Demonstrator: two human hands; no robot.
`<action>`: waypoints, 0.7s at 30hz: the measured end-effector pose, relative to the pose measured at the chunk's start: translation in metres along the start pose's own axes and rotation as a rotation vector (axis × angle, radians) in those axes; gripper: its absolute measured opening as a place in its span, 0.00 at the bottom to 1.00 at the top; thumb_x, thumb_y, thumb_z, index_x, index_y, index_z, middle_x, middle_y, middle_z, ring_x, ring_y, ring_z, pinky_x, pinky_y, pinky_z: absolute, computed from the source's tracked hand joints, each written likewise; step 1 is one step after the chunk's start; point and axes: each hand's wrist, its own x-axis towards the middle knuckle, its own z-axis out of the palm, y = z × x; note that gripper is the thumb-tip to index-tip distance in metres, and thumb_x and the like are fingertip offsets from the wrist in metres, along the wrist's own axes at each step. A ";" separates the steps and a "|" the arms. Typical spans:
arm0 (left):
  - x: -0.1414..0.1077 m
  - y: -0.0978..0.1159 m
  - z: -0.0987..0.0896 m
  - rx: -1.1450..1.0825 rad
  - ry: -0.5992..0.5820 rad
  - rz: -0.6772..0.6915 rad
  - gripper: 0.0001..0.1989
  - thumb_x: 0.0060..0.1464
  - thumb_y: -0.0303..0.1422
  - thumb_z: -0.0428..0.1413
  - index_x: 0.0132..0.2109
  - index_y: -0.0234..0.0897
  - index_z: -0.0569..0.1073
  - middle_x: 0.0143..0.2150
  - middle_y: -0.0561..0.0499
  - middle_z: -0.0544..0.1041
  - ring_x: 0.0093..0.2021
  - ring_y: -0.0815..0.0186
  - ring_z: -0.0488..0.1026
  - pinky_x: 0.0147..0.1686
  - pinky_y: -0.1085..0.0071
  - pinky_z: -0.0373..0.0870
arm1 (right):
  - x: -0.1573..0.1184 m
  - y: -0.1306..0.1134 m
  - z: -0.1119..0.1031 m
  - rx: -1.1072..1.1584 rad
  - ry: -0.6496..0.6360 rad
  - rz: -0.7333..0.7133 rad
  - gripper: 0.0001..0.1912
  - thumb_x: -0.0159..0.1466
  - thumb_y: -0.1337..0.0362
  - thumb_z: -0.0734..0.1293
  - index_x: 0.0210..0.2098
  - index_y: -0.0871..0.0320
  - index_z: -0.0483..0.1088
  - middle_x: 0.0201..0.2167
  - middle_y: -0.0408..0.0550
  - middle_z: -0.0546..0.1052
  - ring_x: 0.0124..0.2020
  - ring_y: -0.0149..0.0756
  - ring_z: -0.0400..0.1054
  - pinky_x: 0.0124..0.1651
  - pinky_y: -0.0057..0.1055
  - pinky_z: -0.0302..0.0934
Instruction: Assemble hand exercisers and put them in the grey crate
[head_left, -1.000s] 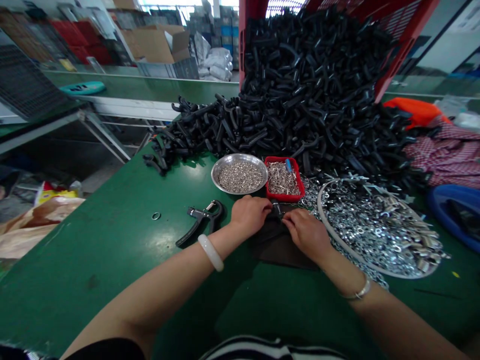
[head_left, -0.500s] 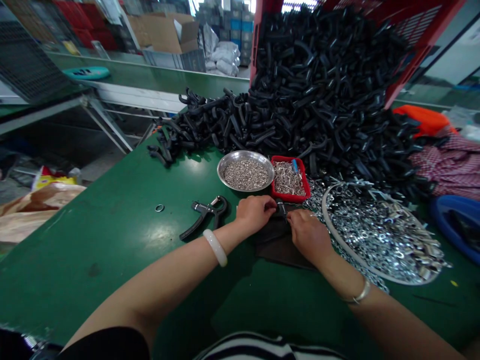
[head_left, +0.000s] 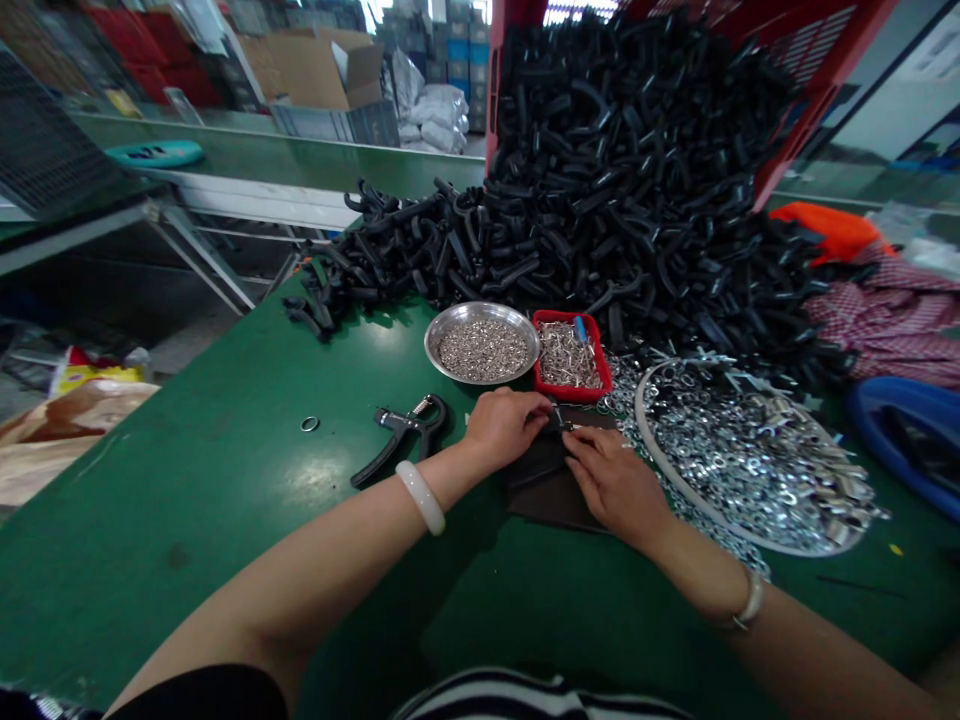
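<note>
Your left hand (head_left: pixel 508 430) has a narrow grip, fingertips closed on a black plastic handle piece (head_left: pixel 555 425), while your right hand (head_left: pixel 624 487) pinches a small silvery metal fitting (head_left: pixel 576 428) at its side. The piece sits between your hands, over a flat dark-brown pad (head_left: pixel 559 507) on the green table (head_left: pixel 247 470) — just beyond are a round metal bowl (head_left: pixel 482 379) and a square red plastic tray (head_left: pixel 574 393).

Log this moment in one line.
left hand: on black part | right hand: on same part | beneath: dark mat | beyond: metal bowl, red tray
</note>
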 end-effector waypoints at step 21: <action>0.008 0.026 0.006 0.455 -0.212 0.494 0.26 0.57 0.27 0.41 0.63 0.36 0.49 0.31 0.48 0.74 0.30 0.66 0.69 0.33 0.69 0.63 | -0.024 0.011 0.001 0.156 0.058 -0.008 0.19 0.61 0.67 0.57 0.51 0.62 0.64 0.47 0.58 0.67 0.51 0.44 0.59 0.52 0.46 0.59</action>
